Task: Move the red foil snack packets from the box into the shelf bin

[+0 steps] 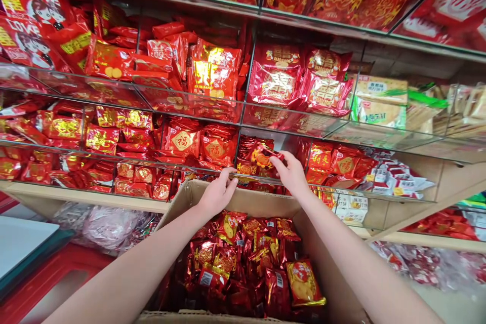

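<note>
packet of red-gold foil (261, 156) pinched by right hand (293, 173);
left hand (217, 193) loosely spread; slack pinch could drop it

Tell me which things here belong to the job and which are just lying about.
Seemingly the job's:
right hand, holding a red packet
shelf compartment behind that packet
left hand
cardboard box
packets inside it

Probably just lying about:
LOVE bags
green-and-white packs
clear plastic bags, lower left

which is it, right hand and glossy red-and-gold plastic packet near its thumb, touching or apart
Touching: the head view shows the right hand pinching the packet by its edge.
</note>
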A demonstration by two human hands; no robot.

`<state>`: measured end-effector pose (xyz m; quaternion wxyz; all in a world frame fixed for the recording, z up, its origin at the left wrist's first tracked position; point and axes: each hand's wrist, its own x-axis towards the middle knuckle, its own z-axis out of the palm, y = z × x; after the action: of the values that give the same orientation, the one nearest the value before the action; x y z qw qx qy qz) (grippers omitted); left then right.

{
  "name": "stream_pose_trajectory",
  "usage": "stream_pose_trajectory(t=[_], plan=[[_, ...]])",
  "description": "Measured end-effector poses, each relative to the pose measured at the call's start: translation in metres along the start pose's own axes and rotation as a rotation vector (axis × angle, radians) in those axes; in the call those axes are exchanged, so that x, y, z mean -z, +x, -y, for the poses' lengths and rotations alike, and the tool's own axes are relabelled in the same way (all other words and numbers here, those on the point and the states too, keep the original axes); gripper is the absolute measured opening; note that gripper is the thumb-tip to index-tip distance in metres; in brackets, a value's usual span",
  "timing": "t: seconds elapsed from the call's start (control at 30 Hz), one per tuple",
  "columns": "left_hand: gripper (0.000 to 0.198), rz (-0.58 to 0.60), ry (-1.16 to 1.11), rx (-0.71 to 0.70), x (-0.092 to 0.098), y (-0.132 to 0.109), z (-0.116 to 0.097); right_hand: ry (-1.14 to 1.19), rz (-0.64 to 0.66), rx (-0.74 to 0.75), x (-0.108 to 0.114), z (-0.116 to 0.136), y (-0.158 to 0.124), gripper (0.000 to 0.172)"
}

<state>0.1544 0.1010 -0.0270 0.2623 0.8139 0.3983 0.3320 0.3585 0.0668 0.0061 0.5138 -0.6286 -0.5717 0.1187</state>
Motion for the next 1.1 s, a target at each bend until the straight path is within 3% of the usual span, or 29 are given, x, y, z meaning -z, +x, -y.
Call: stream_pose_trajectory(t=[0.13,0.33,0.53,0.7,0.83,0.93,1.0,1.07,1.1], plan=[[0.034,0.046,0.128,-0.042,-0.003,-0.001,0.006,-0.171,0.179,0.073,-0.019,-0.016,0.023,0.025],[0.033,0.070,0.157,-0.069,-0.005,-0.001,0.010,-0.330,0.165,-0.100,-0.037,-0.023,0.033,0.022],[0.034,0.059,0.171,-0.065,-0.009,0.002,0.010,-0.108,0.281,-0.255,-0.040,-0.022,0.035,0.017],[0.035,0.054,0.177,-0.073,-0.010,0.002,0.011,-0.240,0.145,-0.107,-0.037,-0.021,0.034,0.023],[0.036,0.053,0.185,-0.074,-0.010,0.003,0.012,-0.097,-0.081,0.055,-0.033,-0.014,0.026,0.022],[0.036,0.058,0.190,-0.075,-0.010,0.002,0.011,-0.103,-0.198,0.238,-0.023,-0.005,0.005,0.021],[0.036,0.055,0.186,-0.086,-0.010,0.002,0.012,-0.210,-0.091,0.365,-0.014,-0.004,-0.018,0.023],[0.037,0.054,0.182,-0.094,-0.010,0.002,0.012,-0.390,0.212,0.430,-0.007,-0.010,-0.043,0.025],[0.037,0.051,0.180,-0.094,-0.011,0.002,0.013,-0.510,0.398,0.394,-0.004,-0.016,-0.055,0.026]])
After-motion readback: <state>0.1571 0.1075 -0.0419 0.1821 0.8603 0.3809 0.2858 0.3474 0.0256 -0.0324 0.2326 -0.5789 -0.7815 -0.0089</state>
